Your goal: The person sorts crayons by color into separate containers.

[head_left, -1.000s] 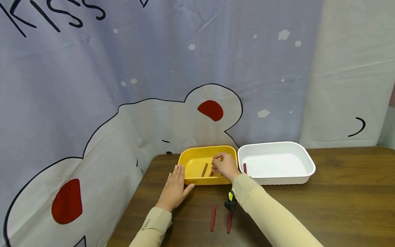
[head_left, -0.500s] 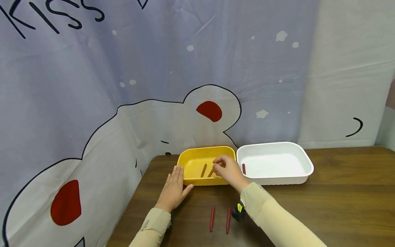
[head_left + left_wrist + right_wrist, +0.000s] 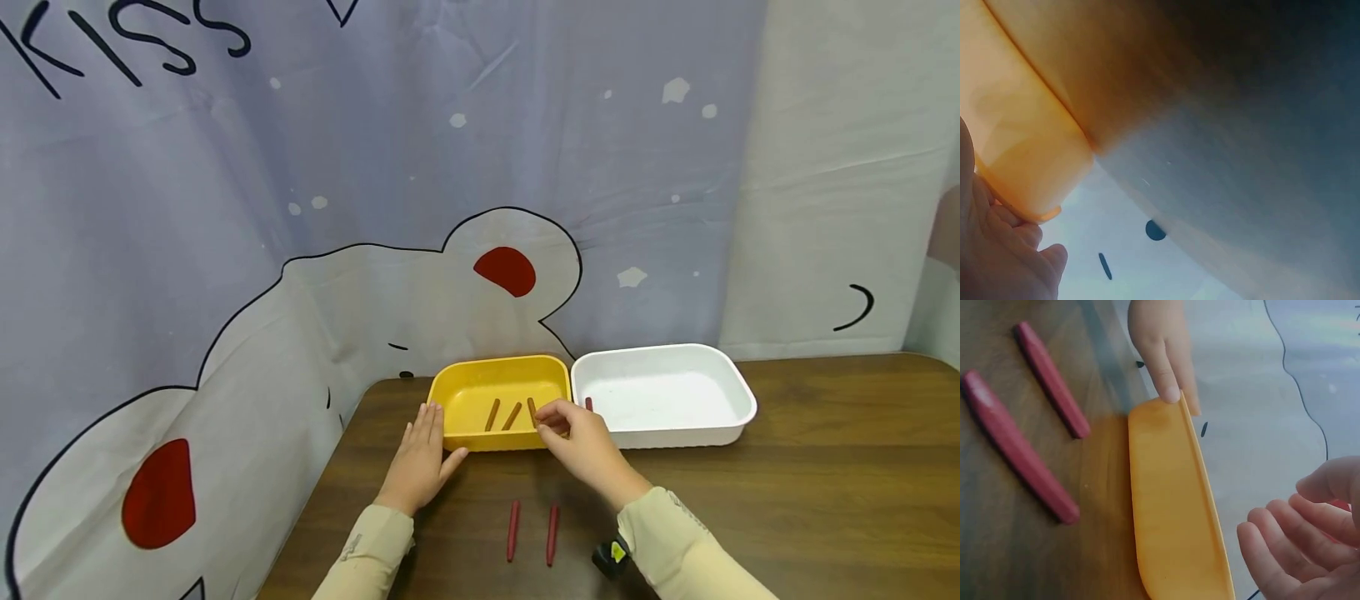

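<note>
In the head view, three brown crayons [image 3: 512,416] lie in a yellow tray [image 3: 457,379]. My left hand [image 3: 412,467] rests on that tray's left end with straight fingers; the left wrist view shows the fingers [image 3: 1025,237] at its rim. Over the tray's front right corner is my right hand [image 3: 588,450], close to the rightmost brown crayon. The right wrist view shows the right hand [image 3: 1310,537] with loosely bent fingers, thumb apart and nothing between them. Two red crayons [image 3: 513,531] lie on the wooden table in front of the tray.
A white tray [image 3: 675,439] stands against the yellow one on the right, with a red crayon [image 3: 588,404] at its left end, partly hidden by the right hand. A printed curtain [image 3: 375,167] hangs behind the brown table [image 3: 825,483].
My right hand has let go of a brown crayon, which now lies in the yellow tray beside the other two. It has drawn back to the right. My left hand has stayed put.
</note>
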The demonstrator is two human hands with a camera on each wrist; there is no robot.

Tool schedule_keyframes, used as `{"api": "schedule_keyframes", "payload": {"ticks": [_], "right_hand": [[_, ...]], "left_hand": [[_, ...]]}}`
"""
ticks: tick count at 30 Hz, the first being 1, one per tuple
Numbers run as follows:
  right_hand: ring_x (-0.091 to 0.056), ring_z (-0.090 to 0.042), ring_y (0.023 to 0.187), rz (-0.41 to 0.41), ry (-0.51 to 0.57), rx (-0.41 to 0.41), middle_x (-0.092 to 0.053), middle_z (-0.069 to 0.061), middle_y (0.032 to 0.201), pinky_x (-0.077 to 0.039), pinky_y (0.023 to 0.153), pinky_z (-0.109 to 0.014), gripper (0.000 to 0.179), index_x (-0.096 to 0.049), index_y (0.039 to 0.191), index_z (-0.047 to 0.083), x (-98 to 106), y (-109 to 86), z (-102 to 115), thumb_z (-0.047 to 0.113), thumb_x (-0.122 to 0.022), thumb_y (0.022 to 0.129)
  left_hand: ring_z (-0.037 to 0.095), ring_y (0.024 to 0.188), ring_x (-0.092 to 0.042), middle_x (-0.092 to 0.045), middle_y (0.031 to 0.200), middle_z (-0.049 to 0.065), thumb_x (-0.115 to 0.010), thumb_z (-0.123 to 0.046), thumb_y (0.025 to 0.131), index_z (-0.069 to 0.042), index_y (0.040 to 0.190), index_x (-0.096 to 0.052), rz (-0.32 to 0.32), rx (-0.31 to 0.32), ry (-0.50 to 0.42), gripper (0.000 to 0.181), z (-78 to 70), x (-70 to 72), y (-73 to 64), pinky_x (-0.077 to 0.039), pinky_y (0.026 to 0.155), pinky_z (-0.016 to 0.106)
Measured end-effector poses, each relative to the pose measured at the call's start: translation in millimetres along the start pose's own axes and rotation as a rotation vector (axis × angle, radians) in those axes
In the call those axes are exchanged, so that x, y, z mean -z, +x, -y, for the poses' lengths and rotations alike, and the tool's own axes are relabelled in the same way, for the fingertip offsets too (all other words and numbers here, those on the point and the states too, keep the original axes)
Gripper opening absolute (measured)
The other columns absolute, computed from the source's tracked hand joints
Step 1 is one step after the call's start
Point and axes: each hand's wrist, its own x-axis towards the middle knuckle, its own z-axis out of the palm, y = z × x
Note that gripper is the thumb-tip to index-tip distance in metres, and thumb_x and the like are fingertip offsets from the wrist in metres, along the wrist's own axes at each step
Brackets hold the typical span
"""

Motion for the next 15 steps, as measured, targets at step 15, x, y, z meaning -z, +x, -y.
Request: {"api": "schedule_keyframes", "payload": {"ticks": [15], "right_hand": [[-0.064,-0.012,0.075,0.048,-0.058,-0.067,-0.07,-0.001,0.084,-0.056,0.07,-0.028,0.011,-0.07,0.095,0.003,-4,-42.8,-5,0.0,-0.074,0.085]], "left_hand": [[0.042,0.15,-0.024,-0.031,0.159,0.029,-0.054,-0.046,0.104,0.012,0.154,-0.029,-0.032,-0.02,-0.007,0.08,0.3,-0.3,-0.4,-0.028,0.117,0.06]]}}
